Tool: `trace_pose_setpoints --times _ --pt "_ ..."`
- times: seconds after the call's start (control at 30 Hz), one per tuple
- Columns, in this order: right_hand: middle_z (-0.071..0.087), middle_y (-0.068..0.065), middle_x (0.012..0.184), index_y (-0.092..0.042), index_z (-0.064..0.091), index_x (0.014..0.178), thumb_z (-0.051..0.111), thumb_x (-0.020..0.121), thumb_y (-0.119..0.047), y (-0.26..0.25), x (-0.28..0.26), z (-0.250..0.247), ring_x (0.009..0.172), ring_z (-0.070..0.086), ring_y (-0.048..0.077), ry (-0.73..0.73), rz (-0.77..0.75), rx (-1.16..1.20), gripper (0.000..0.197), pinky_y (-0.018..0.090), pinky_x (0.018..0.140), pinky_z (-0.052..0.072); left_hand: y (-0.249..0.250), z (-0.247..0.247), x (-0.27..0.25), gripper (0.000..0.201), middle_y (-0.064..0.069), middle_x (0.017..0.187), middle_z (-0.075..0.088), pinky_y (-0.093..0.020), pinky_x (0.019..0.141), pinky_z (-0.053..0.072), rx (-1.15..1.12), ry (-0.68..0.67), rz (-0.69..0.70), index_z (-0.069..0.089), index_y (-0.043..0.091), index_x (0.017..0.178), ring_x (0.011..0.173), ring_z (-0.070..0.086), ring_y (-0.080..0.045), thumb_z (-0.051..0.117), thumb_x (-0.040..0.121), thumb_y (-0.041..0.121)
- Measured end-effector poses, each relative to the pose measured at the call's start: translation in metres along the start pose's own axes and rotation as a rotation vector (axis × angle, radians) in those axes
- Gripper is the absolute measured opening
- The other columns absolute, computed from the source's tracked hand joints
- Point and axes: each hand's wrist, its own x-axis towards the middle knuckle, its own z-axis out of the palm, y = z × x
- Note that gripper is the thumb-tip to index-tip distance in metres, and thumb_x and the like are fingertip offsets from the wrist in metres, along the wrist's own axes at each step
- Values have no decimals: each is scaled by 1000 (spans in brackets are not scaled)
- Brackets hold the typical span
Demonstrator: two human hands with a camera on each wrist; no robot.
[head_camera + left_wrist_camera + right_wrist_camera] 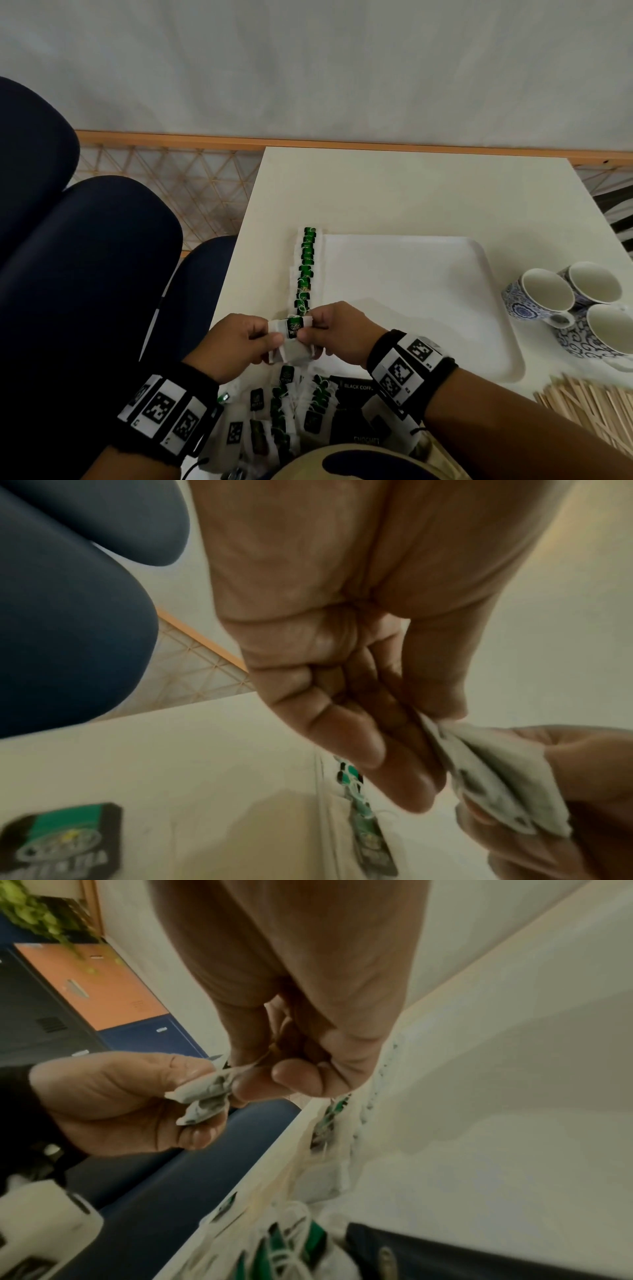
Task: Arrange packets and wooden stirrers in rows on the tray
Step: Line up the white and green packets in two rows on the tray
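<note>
Both hands, the left hand (236, 342) and right hand (337, 330), are pinching a small stack of tea packets (293, 339) above the white tray (445, 308), apparently squaring them to extend the overlapping row of packets (306, 270) lining its left edge.

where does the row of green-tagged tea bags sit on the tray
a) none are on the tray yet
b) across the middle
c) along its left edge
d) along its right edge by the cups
c, the row of tea bags runs along the left edge of the tray, far from the cups on the right.
</note>
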Motion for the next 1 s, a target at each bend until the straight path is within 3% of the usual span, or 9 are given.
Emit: trace_pose_setpoints --times 0.1,0.23,0.33,0.43,0.57,0.63,0.77,0.87,1.0 --pt "62 -10 59 -4 69 88 61 93 -22 5 -1 -3 55 58 0 69 21 -95 20 11 61 43 -9 -2 1 33 5 49 58 -18 52 41 81 45 -11 63 9 60 50 54 -6 66 88 26" --pt "65 -4 65 -1 64 89 59 94 -27 15 -1 0 61 60 7 113 57 -171 27 23 71 50 -19 -5 0 26 11 53 61 -23 57 45 111 76 -30 70 25 65 53 55 -6 64 90 28" --pt "67 0 70 -1 62 92 57 94 -27 18 -1 4 61 61 7 89 68 -209 27 20 68 49 -21 -4 0 24 3 64 65 -23 59 45 140 77 -47 73 23 70 59 56 -8 63 91 29" --pt "70 11 80 0 61 91 57 94 -26 23 2 8 70 68 19 111 93 -243 26 29 72 52 -21 -3 0 28 0 67 63 -23 56 41 163 185 -75 67 16 67 63 55 -12 61 90 30" --pt "71 10 81 -5 62 89 57 94 -26 27 2 8 76 69 21 105 118 -275 22 29 75 53 -24 -12 3 33 -16 73 60 -43 66 52 -15 382 -98 57 2 67 71 59 -32 60 91 25" --pt "70 5 77 -9 63 90 61 92 -27 26 0 9 71 67 16 57 119 -257 18 27 74 54 -23 -16 4 32 -21 78 61 -46 69 54 -92 392 -101 58 -3 72 71 59 -31 59 91 22" --pt "69 5 87 -8 66 92 69 83 -35 25 1 12 83 64 21 29 86 -417 29 31 77 54 -21 -16 3 31 -18 76 63 -39 64 53 -108 368 -93 59 -2 71 66 58 -23 59 92 20" --pt "66 6 87 -7 66 93 65 84 -26 24 3 14 82 60 21 78 35 -500 21 28 73 48 -22 -13 2 30 -18 76 63 -35 61 52 -101 347 -96 60 -3 72 66 58 -22 59 92 19" --pt "60 3 80 -6 66 91 63 85 -27 20 6 17 78 57 20 90 0 -540 22 26 68 42 -23 -9 3 32 -20 72 61 -41 63 54 -97 321 -88 57 -3 67 62 56 -21 60 91 19"
